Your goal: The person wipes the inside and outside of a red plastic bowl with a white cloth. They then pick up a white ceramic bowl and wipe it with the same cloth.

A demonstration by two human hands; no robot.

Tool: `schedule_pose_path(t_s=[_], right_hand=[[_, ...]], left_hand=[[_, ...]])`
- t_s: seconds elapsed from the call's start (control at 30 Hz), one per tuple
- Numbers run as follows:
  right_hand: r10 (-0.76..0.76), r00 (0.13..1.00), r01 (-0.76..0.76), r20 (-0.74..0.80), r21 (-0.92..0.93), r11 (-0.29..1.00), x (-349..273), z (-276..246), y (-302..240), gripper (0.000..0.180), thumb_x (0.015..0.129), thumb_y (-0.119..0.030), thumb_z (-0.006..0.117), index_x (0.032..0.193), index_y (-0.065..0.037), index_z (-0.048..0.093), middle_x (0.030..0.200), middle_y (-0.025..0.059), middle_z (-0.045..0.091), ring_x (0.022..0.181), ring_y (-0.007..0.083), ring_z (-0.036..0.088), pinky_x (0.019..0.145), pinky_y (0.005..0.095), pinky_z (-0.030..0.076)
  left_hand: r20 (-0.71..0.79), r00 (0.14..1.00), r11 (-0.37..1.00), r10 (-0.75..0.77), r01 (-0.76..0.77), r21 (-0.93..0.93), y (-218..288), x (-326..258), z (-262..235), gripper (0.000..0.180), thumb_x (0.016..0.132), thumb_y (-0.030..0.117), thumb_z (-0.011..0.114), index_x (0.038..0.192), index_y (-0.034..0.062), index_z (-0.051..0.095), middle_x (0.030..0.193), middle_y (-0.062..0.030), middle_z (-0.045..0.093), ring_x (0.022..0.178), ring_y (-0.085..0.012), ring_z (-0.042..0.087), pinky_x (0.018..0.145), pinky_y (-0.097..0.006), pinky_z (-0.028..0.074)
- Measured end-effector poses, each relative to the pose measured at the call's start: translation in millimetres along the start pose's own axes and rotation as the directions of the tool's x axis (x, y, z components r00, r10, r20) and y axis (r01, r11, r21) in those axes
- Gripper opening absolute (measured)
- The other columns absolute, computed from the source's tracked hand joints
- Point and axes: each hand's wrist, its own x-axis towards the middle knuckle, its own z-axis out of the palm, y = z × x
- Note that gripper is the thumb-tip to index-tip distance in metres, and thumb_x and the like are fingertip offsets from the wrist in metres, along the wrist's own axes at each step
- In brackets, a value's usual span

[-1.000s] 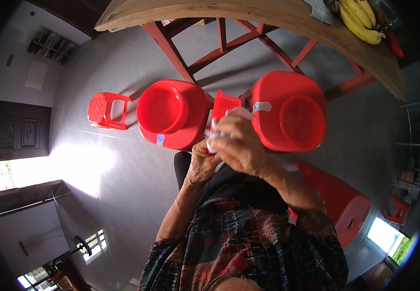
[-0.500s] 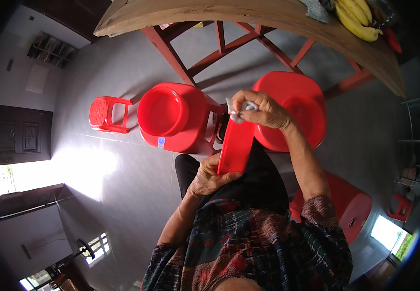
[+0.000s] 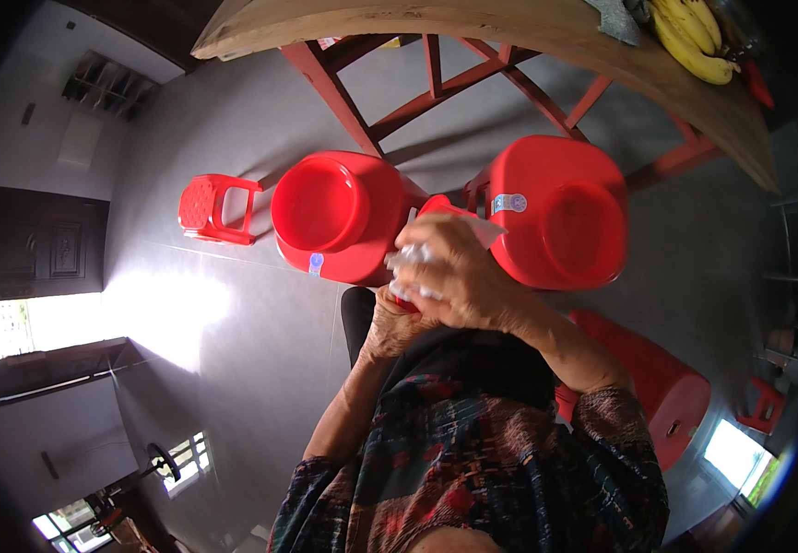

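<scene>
In front of my lap, my left hand [image 3: 394,324] is closed round the near end of a red plastic basin [image 3: 439,205], mostly hidden behind my hands. My right hand [image 3: 461,275] grips a crumpled white cloth [image 3: 413,263] and presses it over the basin. A pale flap of it sticks out past the fingers on the right. Ahead to the left, another round red basin [image 3: 318,205] rests on a red plastic stool [image 3: 382,258]. A third red basin [image 3: 586,235] lies on a second red stool [image 3: 532,164] to the right.
A wooden table [image 3: 491,32] on red legs arches across the far side, with bananas [image 3: 694,41] at its right. A small red stool [image 3: 219,209] stands far left. Beside my right elbow is a large red plastic stool [image 3: 662,396], tipped over. Grey floor lies around.
My right hand has moved nearer and left with the cloth, down to my left hand. The red basin has tilted and is now mostly covered. The view has shifted slightly.
</scene>
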Motion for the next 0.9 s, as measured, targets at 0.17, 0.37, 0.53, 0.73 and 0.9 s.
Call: schedule_pose_path(t_s=[0.17,0.37,0.53,0.73,0.9], right_hand=[[0.378,0.925,-0.364,-0.043,0.192,0.912,5,-10,43,0.013,0.079,-0.008,0.061,0.091,-0.005,0.058,0.105,0.0087,0.052,0.104,0.0234,0.051,0.090,0.0354,0.042],[0.755,0.654,-0.619,0.054,0.612,0.493,-11,1,79,0.027,0.091,-0.025,0.055,0.103,-0.001,0.058,0.098,0.0097,0.060,0.090,0.0158,0.057,0.081,0.0301,0.046],[0.476,0.843,-0.382,-0.250,0.345,0.857,-6,22,39,0.032,0.094,-0.022,0.050,0.120,-0.003,0.052,0.124,0.0161,0.043,0.111,0.0270,0.046,0.094,0.0345,0.038],[0.136,0.986,-0.133,-0.097,0.036,0.990,-19,35,-6,0.037,0.083,-0.006,0.060,0.119,-0.006,0.056,0.130,0.0171,0.042,0.126,0.0387,0.037,0.104,0.0503,0.029],[-0.041,0.998,0.046,-0.048,0.110,0.993,-31,35,-15,0.031,0.080,-0.011,0.063,0.112,-0.011,0.062,0.128,0.0126,0.046,0.124,0.0370,0.041,0.101,0.0514,0.033]], left_hand=[[0.062,0.998,1.000,-0.001,0.002,-0.013,13,-8,5,0.030,0.069,0.010,0.083,0.092,0.0015,0.067,0.087,0.0029,0.067,0.079,-0.0032,0.057,0.074,-0.024,0.049],[-0.021,0.999,0.989,-0.025,0.022,-0.143,19,-10,4,0.036,0.067,0.009,0.084,0.098,0.0013,0.067,0.093,-0.0006,0.068,0.084,-0.0074,0.060,0.079,-0.026,0.050],[-0.092,0.994,0.910,-0.056,0.013,-0.415,1,-3,-4,0.066,0.071,0.014,0.079,0.126,0.0014,0.046,0.110,-0.0098,0.062,0.094,-0.0231,0.064,0.082,-0.035,0.054],[-0.181,0.973,0.714,-0.141,-0.027,-0.699,-20,16,-15,0.068,0.089,0.055,0.050,0.135,0.0059,0.038,0.133,-0.0133,0.046,0.123,-0.0276,0.045,0.104,-0.043,0.038],[-0.001,0.988,0.496,-0.157,0.079,-0.865,-30,12,-29,0.054,0.096,0.045,0.042,0.130,0.0032,0.042,0.123,-0.0153,0.053,0.108,-0.0283,0.057,0.093,-0.042,0.048]])
